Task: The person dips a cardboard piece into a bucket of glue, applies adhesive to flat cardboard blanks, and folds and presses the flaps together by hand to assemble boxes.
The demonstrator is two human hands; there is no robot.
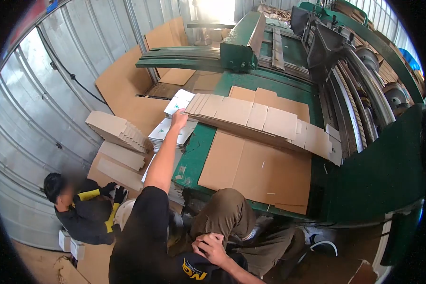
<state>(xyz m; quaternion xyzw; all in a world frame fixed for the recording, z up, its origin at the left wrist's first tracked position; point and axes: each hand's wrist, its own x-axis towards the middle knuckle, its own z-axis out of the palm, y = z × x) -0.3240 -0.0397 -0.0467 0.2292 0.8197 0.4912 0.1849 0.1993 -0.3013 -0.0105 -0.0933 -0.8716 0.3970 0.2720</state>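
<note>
Down at far left, a co-worker (83, 208) crouched by stacked cardboard pieces (118, 132). Left hand (179, 118) stretched out to the white printed sheets (175, 130) at the green machine table's (201, 142) edge, fingers laid on top, grasp unclear. Seemingly picking a sheet; next, pinching one cleanly. Right hand (212, 248) resting open on the knee, empty.

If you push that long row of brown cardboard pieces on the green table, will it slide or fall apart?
The fanned row of flat brown cardboard blanks would probably slide and spread, since the pieces overlap loosely. Each looks thin and light, likely bending a little. The left hand reaches its near end beside white printed sheets.
</note>
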